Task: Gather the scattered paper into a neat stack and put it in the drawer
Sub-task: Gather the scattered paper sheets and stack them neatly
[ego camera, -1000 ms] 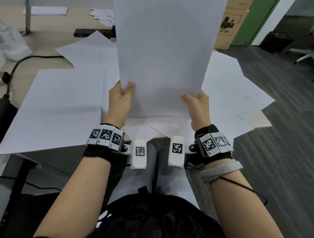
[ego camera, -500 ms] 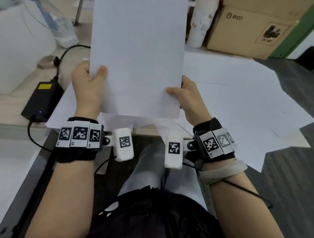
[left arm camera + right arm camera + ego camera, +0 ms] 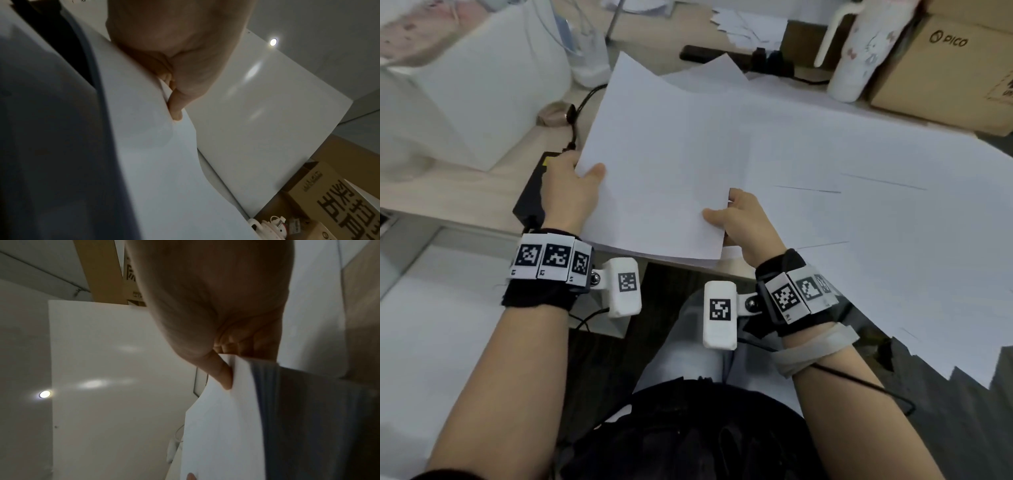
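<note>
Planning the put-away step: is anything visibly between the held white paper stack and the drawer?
Cannot judge: no drawer shows in any view. Both the left hand and right hand grip the white paper stack directly, above loose white sheets on the desk.

Loose sheets (image 3: 859, 205) cover the desk (image 3: 431, 192); bottle (image 3: 859, 58) left of box (image 3: 945, 68) behind

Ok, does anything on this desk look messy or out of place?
Yes: loose white paper sheets lie fanned at mixed angles, overhanging the wooden desk's near edge. The white stack, held by the left hand and right hand, looks squared.
</note>
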`<state>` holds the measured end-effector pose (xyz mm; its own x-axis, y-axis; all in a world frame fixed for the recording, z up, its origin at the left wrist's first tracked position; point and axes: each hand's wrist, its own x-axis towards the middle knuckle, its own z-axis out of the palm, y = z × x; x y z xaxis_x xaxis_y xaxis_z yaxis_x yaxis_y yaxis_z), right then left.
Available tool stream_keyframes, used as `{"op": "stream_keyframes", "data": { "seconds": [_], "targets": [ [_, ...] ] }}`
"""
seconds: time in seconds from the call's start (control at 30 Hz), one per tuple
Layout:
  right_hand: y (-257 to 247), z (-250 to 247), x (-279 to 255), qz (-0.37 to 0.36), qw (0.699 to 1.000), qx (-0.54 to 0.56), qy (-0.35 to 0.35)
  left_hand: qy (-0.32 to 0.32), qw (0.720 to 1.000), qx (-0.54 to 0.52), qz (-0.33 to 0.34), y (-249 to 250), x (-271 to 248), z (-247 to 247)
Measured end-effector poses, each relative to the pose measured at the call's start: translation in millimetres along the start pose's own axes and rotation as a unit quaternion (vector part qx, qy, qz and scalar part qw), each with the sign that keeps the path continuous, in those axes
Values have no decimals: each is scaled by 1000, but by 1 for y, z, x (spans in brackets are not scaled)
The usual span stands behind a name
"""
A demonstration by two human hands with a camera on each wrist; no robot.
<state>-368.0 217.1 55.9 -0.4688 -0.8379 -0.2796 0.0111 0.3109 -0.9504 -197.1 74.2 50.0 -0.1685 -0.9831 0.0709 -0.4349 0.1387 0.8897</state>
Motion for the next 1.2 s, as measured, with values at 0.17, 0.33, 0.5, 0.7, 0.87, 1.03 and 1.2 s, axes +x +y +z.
{"op": "stream_keyframes", "data": {
  "seconds": [0.17, 0.33, 0.5, 0.7, 0.87, 1.03, 1.2],
  "targets": [
    [7, 8, 7, 26, 997, -52, 42, -6, 998, 52, -19, -6, 2, 1],
    [9, 11, 10, 30, 994, -78, 66, 5, 996, 89, -32, -12, 3, 6],
    [8, 8, 5, 12, 993, -88, 80, 19, 994, 104, -6, -12, -3, 9],
    [8, -11, -3, -6, 986, -121, 114, 43, 983, 175, 21, -1, -14, 14],
    [7, -32, -16, -32, 985, -100, 138, 12, 986, 154, 66, 20, -30, 27],
    [15, -65, -28, -79, 966, -75, 234, -64, 983, 122, 124, 49, -49, 55],
    [32, -110, -34, -70, 938, -76, 331, -182, 969, 48, 162, 77, -72, 99]
  ]
}}
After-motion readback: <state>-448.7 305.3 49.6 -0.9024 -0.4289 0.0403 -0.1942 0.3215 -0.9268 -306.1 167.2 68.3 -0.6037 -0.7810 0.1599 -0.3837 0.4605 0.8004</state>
